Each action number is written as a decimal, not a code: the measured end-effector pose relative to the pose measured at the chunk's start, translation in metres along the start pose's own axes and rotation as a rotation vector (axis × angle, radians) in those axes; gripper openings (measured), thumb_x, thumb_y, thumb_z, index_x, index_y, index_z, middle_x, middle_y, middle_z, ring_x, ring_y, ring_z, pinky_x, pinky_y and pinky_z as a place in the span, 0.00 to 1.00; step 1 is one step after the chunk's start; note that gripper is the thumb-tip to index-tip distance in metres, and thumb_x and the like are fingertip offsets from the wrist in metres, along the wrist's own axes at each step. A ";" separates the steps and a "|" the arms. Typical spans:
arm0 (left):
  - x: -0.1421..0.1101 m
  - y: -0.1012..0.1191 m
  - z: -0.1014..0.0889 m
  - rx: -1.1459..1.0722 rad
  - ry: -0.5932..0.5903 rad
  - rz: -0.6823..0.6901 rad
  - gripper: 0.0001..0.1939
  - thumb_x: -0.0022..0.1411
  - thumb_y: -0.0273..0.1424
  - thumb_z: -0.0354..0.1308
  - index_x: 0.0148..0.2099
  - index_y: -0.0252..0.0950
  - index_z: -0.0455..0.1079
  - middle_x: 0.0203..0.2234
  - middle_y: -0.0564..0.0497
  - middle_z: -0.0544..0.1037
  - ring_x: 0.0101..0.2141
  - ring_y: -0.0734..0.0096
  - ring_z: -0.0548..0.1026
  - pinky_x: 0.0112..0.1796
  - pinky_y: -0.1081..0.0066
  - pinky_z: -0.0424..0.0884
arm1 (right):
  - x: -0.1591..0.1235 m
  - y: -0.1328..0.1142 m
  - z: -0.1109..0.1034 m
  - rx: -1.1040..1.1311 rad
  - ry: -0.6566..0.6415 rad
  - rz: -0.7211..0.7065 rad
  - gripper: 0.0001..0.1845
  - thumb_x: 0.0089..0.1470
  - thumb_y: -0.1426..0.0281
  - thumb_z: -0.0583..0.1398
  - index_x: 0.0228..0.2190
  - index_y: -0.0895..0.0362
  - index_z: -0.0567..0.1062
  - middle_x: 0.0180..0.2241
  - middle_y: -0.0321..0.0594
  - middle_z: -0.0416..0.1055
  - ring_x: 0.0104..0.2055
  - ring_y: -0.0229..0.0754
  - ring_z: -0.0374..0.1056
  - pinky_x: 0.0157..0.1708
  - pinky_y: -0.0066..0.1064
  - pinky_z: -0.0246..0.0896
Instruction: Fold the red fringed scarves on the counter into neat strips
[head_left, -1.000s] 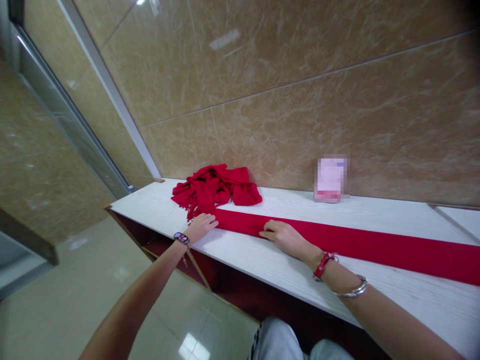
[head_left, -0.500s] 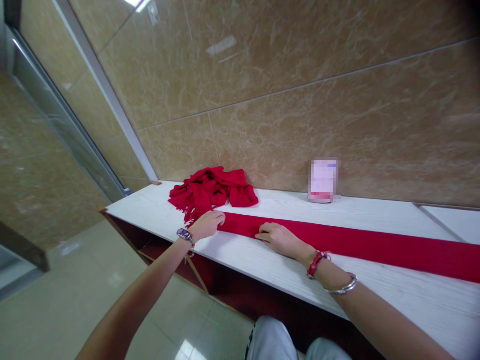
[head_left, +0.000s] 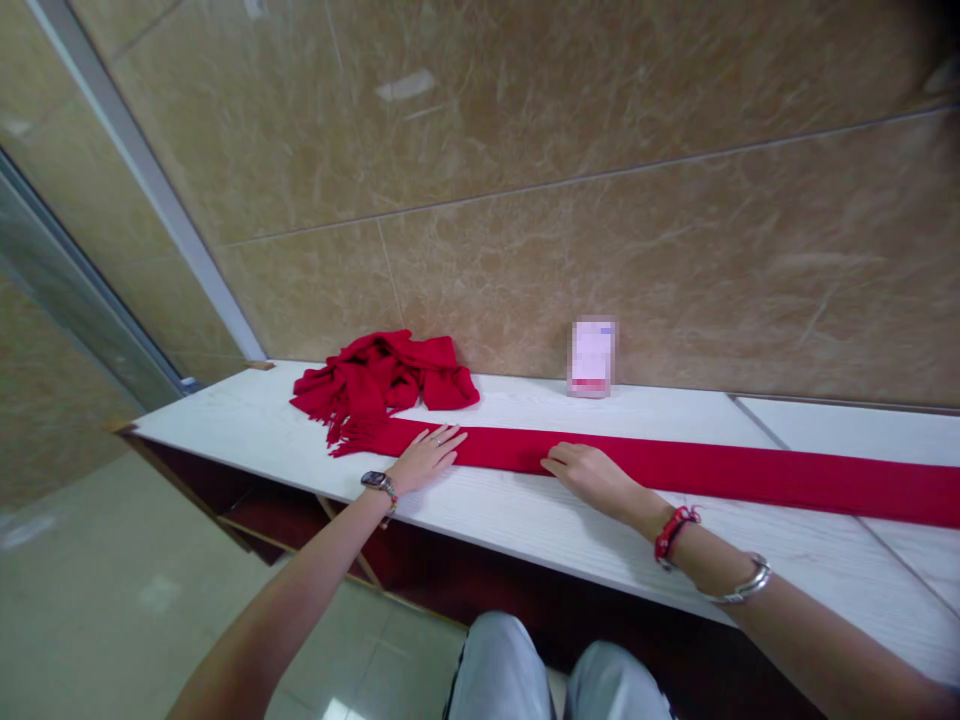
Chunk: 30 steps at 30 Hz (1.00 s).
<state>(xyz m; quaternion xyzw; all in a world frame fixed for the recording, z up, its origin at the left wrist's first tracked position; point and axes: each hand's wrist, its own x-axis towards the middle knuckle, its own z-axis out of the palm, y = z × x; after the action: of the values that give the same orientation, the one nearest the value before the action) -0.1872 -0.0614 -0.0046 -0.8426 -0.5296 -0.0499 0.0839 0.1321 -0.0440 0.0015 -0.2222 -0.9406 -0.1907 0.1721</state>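
A long red scarf [head_left: 720, 475] lies in a flat, narrow strip along the white cabinet top, its fringe at the left end. My left hand [head_left: 426, 460] rests on the strip near that end, fingers stretched out and open. Farther right, my right hand [head_left: 589, 475] is at the strip's near edge with its fingers curled together, closed on the scarf's edge; the fingertips are partly hidden. Behind the fringed end sits a crumpled heap of red scarf cloth [head_left: 390, 370], fringe hanging toward me.
The white cabinet top [head_left: 480, 510] has open, dark red shelves [head_left: 420, 560] below its front edge. A small blurred box-like item [head_left: 592, 358] stands against the marble-patterned wall [head_left: 525, 260]. My knees [head_left: 499, 665] are close to the cabinet.
My left hand has spread its fingers and moved off the fringed end, slightly right along the scarf. My right hand has slid right along the near edge. The view has turned rightward.
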 end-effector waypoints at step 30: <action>0.052 0.075 -0.007 0.130 0.362 0.423 0.08 0.63 0.23 0.48 0.39 0.34 0.69 0.31 0.50 0.71 0.34 0.71 0.68 0.37 0.70 0.66 | -0.008 0.005 0.007 -0.003 0.140 0.209 0.11 0.55 0.76 0.54 0.24 0.59 0.72 0.25 0.39 0.69 0.30 0.40 0.61 0.31 0.30 0.52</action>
<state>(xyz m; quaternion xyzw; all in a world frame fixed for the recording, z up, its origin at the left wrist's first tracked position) -0.0971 -0.0489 0.0050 -0.9045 -0.3207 -0.1471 0.2396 0.1399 -0.0391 -0.0067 -0.3057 -0.8976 -0.1883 0.2559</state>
